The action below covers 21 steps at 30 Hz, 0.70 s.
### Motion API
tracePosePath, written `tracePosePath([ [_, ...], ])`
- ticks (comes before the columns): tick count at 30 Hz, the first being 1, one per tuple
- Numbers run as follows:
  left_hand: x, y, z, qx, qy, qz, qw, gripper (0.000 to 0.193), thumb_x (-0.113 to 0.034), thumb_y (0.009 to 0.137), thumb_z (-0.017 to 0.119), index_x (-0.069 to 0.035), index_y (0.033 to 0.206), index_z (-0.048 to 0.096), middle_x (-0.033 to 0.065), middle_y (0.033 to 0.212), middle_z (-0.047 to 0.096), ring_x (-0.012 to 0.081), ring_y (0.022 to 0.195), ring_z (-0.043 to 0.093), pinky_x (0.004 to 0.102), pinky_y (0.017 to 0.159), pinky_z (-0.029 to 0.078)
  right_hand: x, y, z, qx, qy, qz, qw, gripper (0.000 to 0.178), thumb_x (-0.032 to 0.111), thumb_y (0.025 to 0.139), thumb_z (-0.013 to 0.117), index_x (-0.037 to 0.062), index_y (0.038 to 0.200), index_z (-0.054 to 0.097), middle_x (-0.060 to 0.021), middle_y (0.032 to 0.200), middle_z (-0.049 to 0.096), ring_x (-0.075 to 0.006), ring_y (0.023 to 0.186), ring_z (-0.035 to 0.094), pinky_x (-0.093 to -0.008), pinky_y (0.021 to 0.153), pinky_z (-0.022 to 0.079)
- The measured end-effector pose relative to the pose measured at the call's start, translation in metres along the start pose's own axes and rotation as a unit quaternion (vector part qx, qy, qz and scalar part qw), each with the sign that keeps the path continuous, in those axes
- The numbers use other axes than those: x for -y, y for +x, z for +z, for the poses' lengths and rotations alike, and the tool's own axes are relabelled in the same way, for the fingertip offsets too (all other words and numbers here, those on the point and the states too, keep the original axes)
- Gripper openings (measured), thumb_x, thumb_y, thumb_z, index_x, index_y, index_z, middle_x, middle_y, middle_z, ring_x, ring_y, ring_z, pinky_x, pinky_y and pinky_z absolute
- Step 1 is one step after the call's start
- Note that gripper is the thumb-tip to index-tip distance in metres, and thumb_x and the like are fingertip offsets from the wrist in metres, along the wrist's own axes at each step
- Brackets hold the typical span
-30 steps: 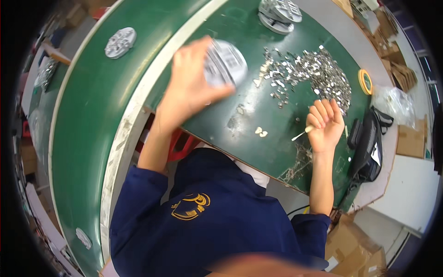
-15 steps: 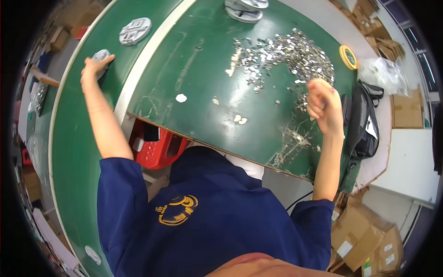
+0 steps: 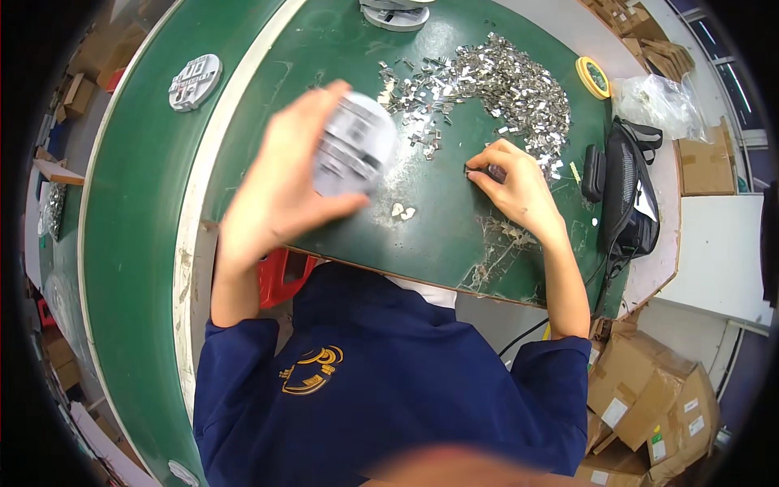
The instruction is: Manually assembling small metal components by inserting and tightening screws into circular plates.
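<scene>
Gripped at its edge by my left hand point(image 3: 280, 166) is a round grey plastic part point(image 3: 361, 138) with raised ribs and slots, blurred by motion and raised over the left of the green table point(image 3: 446, 235). To its right, my right hand point(image 3: 519, 191) is low over the table, with thumb and index finger pinched around a tiny dark piece point(image 3: 468, 170), apparently metal. Just beyond that hand spreads a heap of small shiny metal pieces point(image 3: 527, 93). A few pale scraps point(image 3: 403, 212) lie between my hands, near the table's front edge.
Another round grey part point(image 3: 195, 82) lies on the green belt point(image 3: 130, 243) at left, past a pale rail point(image 3: 199, 162). More round parts point(image 3: 395, 18) are stacked at the far edge. A yellow tape roll point(image 3: 593, 77) and black bag point(image 3: 637, 195) border the right side.
My left hand has brought the round grey part from the belt over the table. My right hand has moved left and down from the heap's edge, now pinching a tiny piece.
</scene>
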State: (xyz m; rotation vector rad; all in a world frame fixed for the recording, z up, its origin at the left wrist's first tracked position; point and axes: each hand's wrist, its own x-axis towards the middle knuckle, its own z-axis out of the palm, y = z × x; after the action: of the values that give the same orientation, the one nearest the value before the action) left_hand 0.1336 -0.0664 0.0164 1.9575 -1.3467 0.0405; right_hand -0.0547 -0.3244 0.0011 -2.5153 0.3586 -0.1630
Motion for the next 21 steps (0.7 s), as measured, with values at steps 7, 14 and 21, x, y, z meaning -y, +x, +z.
tracePosePath([
  [7,-0.040,-0.022,0.053,0.125,-0.090,-0.014,0.988,0.107,-0.014,0.060,0.089,-0.005,0.150,0.034,0.0225,0.151,0.035,0.0427,0.138,0.035,0.0453,0.114,0.033,0.010,-0.002,0.002,-0.024,-0.007,0.027,0.999,0.010,0.004,0.086,0.070,-0.0020,0.093,0.068,-0.0093,0.091,0.064,-0.0203,0.068,0.060,-0.0311,0.066,0.049],
  [14,-0.042,-0.033,0.075,0.102,-0.127,0.006,0.987,0.104,-0.017,0.062,0.089,-0.006,0.150,0.034,0.0225,0.153,0.030,0.0433,0.139,0.034,0.0482,0.114,0.033,0.006,-0.004,0.008,-0.032,-0.020,0.001,0.999,0.011,0.004,0.087,0.069,-0.0017,0.096,0.067,-0.0096,0.090,0.064,-0.0210,0.068,0.061,-0.0322,0.065,0.049],
  [21,-0.039,-0.030,0.077,0.128,-0.178,0.036,0.975,0.102,-0.019,0.065,0.089,-0.006,0.150,0.032,0.0244,0.153,0.027,0.0452,0.140,0.031,0.0497,0.115,0.033,0.012,0.015,0.006,-0.035,-0.013,0.042,0.998,0.014,0.012,0.088,0.069,0.0010,0.095,0.067,-0.0129,0.092,0.063,-0.0322,0.079,0.066,-0.0409,0.072,0.051],
])
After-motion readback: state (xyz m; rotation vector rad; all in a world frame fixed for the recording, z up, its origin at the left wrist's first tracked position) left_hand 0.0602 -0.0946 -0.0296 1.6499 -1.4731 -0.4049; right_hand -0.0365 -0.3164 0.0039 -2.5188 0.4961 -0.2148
